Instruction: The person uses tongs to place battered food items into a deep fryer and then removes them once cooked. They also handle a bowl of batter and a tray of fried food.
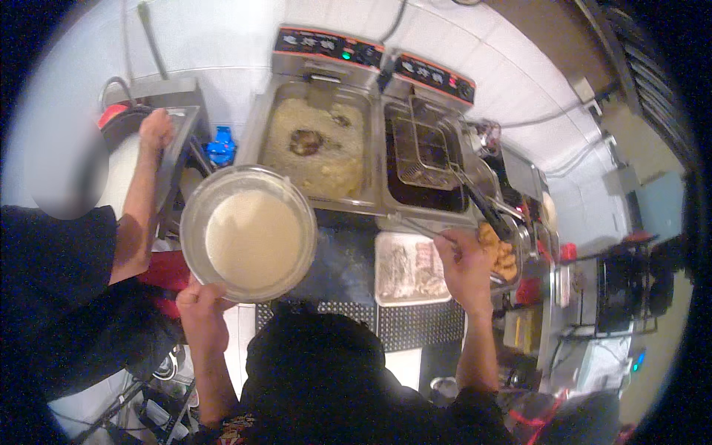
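My left hand (204, 311) grips the near rim of a large round bowl (192, 239) of pale, creamy batter (253, 239), held left of and in front of the fryers. In my right hand (464, 264) is a thin metal utensil (420, 228); its type is unclear. It points left over the front edge of the fryers. The left fryer (320, 147) holds foamy, bubbling oil with dark round pieces in it. A wire basket (425, 150) rests in the right fryer's dark oil. Below my right hand lies a white tray (409, 270) with pale, coated food strips.
Golden fried pieces (503, 258) fill a container at right. A co-worker's arm (139, 206) reaches over a dark pan (125, 119) at left. A blue object (222, 146) stands beside the left fryer. Perforated dark mats (420, 325) lie below the tray.
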{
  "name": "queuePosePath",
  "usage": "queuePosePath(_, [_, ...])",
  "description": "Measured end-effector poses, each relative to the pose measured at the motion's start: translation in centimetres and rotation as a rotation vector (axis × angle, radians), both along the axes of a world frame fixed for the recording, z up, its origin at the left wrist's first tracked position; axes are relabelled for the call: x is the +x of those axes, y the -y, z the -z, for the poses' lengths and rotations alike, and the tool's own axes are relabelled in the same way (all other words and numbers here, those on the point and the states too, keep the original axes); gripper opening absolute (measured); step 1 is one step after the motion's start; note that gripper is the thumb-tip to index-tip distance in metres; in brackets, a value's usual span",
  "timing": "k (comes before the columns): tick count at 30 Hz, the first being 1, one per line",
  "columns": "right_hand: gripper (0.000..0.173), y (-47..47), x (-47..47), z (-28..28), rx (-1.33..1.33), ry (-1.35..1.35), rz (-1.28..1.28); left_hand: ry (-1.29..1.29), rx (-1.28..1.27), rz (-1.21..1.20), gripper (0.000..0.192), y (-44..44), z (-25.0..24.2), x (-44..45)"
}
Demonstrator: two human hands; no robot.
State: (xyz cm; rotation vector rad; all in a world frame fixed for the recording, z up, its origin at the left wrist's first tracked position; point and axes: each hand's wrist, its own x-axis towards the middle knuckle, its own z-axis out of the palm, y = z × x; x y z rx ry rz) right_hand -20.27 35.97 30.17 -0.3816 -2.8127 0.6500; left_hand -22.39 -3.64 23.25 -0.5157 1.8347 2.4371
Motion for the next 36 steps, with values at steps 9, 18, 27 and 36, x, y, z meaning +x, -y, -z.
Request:
queuePosePath(9, [0.032, -5.2, 3.0, 10.3, 0.274, 0.287, 0.012, -0.027, -0.117, 0.071, 0.034, -1.6, -0.9, 0.2])
queuePosePath(18, [0.036, -5.0, 0.2, 13.2, 0.361, 0.381, -0.007, -0.023, -0.126, 0.07, 0.034, -1.6, -0.3, 1.4])
queuePosePath(27, [0.031, -5.9, -0.2, 13.2, 0.377, 0.382, -0.051, -0.007, -0.088, 0.04, 0.029, -1.6, -0.2, 1.4])
queuePosePath(36, [0.023, -6.0, 7.3, 6.9, 0.034, 0.179, 0.029, 0.03, 0.016, 0.066, 0.037, -1.7, 0.1, 1.1])
